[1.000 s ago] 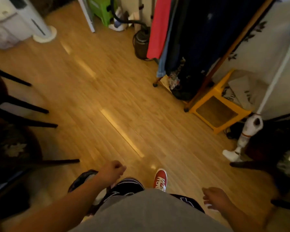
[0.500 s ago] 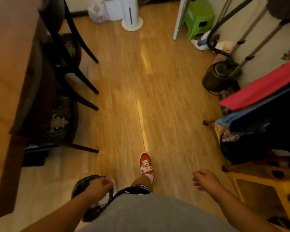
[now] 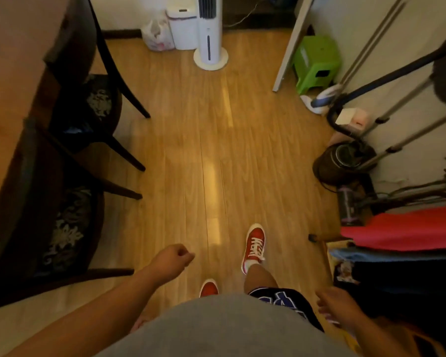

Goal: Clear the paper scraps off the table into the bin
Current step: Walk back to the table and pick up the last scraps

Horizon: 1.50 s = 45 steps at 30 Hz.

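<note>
My left hand (image 3: 173,258) is closed in a fist over the wooden floor, in front of my body; nothing shows between its fingers. My right hand (image 3: 336,305) hangs at my right side with its fingers loosely apart and nothing in it. The wooden table (image 3: 8,73) runs along the left edge, and no paper scraps show on the part in view. A white lidded bin (image 3: 182,24) stands against the far wall, well away from both hands.
Two dark chairs (image 3: 88,104) stand tucked at the table on the left. A white tower fan (image 3: 209,34) and a plastic bag (image 3: 156,34) flank the bin. A green stool (image 3: 316,60), a steamer (image 3: 343,161) and hanging clothes (image 3: 407,230) line the right side.
The view has swung round and forward along the floor. My left fist has lifted forward, and the dark round object beside it has left the view. My right hand stays low.
</note>
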### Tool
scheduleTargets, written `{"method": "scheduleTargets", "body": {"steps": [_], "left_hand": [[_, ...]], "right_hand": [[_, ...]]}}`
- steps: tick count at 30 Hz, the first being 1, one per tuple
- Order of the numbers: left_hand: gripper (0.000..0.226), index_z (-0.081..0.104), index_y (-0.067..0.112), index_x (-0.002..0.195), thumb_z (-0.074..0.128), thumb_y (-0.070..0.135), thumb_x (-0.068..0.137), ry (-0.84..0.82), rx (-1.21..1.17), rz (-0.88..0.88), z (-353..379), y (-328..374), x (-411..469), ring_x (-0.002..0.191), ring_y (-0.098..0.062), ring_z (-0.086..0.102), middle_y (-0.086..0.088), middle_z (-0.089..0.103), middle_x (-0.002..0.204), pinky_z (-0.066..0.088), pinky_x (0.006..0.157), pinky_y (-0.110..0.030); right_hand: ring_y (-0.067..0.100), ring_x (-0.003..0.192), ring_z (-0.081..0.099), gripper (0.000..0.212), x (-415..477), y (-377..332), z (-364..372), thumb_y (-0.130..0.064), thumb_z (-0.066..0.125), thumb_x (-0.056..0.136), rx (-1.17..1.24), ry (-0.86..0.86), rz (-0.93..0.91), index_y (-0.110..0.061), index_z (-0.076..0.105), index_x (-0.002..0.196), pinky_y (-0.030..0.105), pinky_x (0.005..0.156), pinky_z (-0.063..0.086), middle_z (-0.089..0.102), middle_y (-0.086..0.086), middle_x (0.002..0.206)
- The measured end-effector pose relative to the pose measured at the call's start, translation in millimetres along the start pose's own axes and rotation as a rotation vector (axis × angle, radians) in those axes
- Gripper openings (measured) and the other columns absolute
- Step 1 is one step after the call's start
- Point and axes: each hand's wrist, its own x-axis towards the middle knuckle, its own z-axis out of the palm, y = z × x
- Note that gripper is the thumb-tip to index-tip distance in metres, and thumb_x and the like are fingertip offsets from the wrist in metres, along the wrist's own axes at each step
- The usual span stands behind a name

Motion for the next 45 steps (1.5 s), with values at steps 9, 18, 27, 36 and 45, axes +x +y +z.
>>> {"method": "scheduleTargets", "body": {"steps": [9,18,27,36,45], "left_hand": [[0.021,0.064,0.021,0.087,0.056,0.041,0.09,0.073,-0.121,-0.043,-42,116,81,0.081,-0.022,0.068,-0.003,0.071,0.086,0.054,0.069,-0.034],[0.028,0.064,0.006,0.086,0.06,0.033,0.091,0.204,-0.315,-0.348,-88,84,105,0.079,-0.027,0.066,-0.016,0.071,0.089,0.052,0.073,-0.036],[0.026,0.062,0.01,0.086,0.059,0.036,0.09,0.234,-0.465,-0.435,-194,57,174,0.083,-0.028,0.066,-0.013,0.07,0.09,0.053,0.079,-0.04],[0.021,0.063,0.014,0.087,0.059,0.034,0.09,0.294,-0.529,-0.351,-362,97,245,0.081,-0.023,0.064,-0.009,0.068,0.088,0.053,0.079,-0.04],[0.019,0.063,0.032,0.097,0.054,0.047,0.09,0.423,-0.557,-0.135,-494,178,266,0.087,-0.006,0.062,0.008,0.066,0.095,0.051,0.074,-0.025]], "right_hand": [[0.019,0.046,0.047,0.019,90,-162,-68,-0.015,0.055,0.092,-0.238,-0.046,-0.104,-0.013,0.055,0.074,0.025,0.047,0.036,0.051,0.006,0.055],[0.02,0.063,0.057,0.018,114,-419,-19,-0.024,0.057,0.091,-0.513,-0.179,-0.393,-0.008,0.062,0.082,0.031,0.055,0.045,0.062,0.01,0.074],[0.019,0.061,0.057,0.017,96,-619,114,-0.02,0.057,0.092,-0.65,-0.277,-0.576,-0.011,0.061,0.078,0.027,0.052,0.043,0.061,0.009,0.073],[0.024,0.071,0.063,0.024,74,-745,138,-0.026,0.057,0.093,-0.743,-0.196,-0.54,-0.003,0.063,0.087,0.035,0.065,0.051,0.068,0.015,0.085],[0.021,0.077,0.067,0.018,26,-887,194,-0.026,0.058,0.091,-0.931,-0.295,-0.791,-0.012,0.066,0.085,0.039,0.075,0.054,0.071,0.008,0.082]]}}
